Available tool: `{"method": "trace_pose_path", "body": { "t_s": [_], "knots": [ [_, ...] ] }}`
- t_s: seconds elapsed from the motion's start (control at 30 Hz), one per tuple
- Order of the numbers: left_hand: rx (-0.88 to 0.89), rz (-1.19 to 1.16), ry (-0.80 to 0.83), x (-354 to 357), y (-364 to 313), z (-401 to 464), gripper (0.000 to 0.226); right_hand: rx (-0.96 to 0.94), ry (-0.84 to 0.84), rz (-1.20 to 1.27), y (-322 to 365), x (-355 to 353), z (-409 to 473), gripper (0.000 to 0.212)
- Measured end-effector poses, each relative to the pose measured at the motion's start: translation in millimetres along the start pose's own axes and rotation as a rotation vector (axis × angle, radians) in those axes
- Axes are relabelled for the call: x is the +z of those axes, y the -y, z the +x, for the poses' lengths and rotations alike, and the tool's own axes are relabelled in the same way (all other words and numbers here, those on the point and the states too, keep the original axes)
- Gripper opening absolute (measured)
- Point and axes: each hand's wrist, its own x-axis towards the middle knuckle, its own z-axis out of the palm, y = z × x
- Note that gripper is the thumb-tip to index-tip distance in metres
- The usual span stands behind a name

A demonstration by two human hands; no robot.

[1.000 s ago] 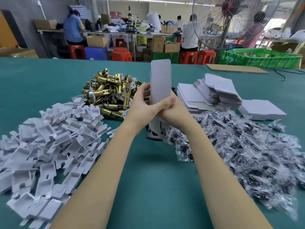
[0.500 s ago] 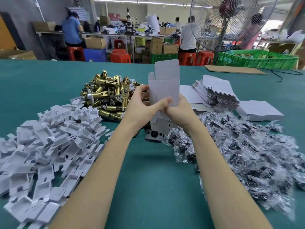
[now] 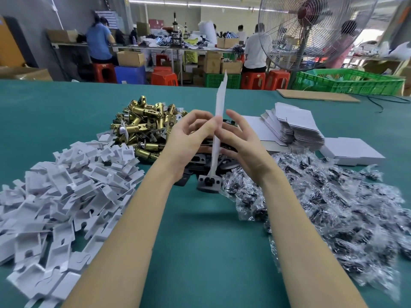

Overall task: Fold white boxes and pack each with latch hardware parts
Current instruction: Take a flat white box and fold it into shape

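Busy workshop behind w/ a big fan (image 3: 311,32), green crates (image 3: 349,82), red stools (image 3: 164,77) and people at a far bench; up front a green table (image 3: 200,252) covered in piles. Both hands meet at centre over the table, holding one flattened white box (image 3: 219,121) edge-on to the camera, so it reads as a thin upright strip, top end above the fingers, lower end running down between the palms. Left hand (image 3: 189,141): thumb pressed to the box's left face, other fingers loosely curled and spread, not clenched. Right hand (image 3: 242,143): fingers open and fanned; palm side against the box's right face; can't tell which fingers actually touch. Below the box, a grey plate (image 3: 209,181) lies on the table among dark flat metal parts (image 3: 195,161). Left of the hands, a heap of gold latches (image 3: 144,123); nearer on the left, a wide pile of white card inserts (image 3: 66,185). Right side: clear bags of small dark parts (image 3: 333,207), spread wide; behind them a stack of flat white boxes (image 3: 293,127) and a folded one (image 3: 353,154) just beside it.
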Motion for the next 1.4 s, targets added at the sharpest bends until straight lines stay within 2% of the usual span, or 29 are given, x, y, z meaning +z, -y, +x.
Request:
{"method": "trace_pose_path", "body": {
  "t_s": [0.13,0.2,0.37,0.63,0.7,0.77,0.87,0.9,1.0,1.13,1.27,1.4],
  "knots": [
    [-0.113,-0.058,0.081,-4.1,2.7,-0.1,0.060,0.022,0.174,-0.021,-0.9,-6.2,-4.9,0.085],
    [-0.152,-0.064,0.111,-5.3,6.8,-1.9,0.074,0.042,0.237,-0.070,-2.8,-7.5,-7.4,0.084],
    [-0.199,-0.025,0.117,-7.5,14.5,-6.1,0.090,0.068,0.269,-0.049,-6.5,-12.0,-11.5,0.082],
    [-0.194,0.031,0.059,-4.6,14.8,-5.4,0.096,0.056,0.307,0.015,-10.8,-11.5,-11.5,0.075],
    [-0.191,0.050,0.025,-2.4,13.5,-5.2,0.096,0.056,0.293,0.022,-10.0,-10.6,-9.6,0.065],
    [-0.192,0.050,-0.053,-2.7,14.0,-3.5,0.088,0.035,0.180,0.066,-8.8,-12.2,-6.9,0.052],
    [-0.204,0.038,-0.180,-9.6,16.3,0.2,0.059,-0.020,-0.020,0.038,-5.3,-19.6,-3.4,0.037],
    [-0.211,0.019,-0.154,-12.1,16.8,1.0,0.050,-0.036,-0.040,-0.003,-4.1,-20.9,-2.9,0.037],
    [-0.246,-0.068,0.008,-10.1,16.3,-1.3,0.035,-0.084,-0.060,-0.099,-0.5,-16.0,-3.4,0.056],
    [-0.257,-0.067,-0.029,-1.8,13.4,-5.0,0.022,-0.271,-0.072,-0.456,10.0,-6.6,-1.4,0.066],
    [-0.329,-0.237,0.093,-4.6,10.6,-10.9,0.033,-0.327,-0.016,-0.700,21.0,-1.2,-2.6,0.057],
    [-0.231,-0.449,0.208,-10.1,11.5,-13.9,0.037,-0.294,0.007,-0.755,29.0,3.3,-6.5,0.055]
  ]
}}
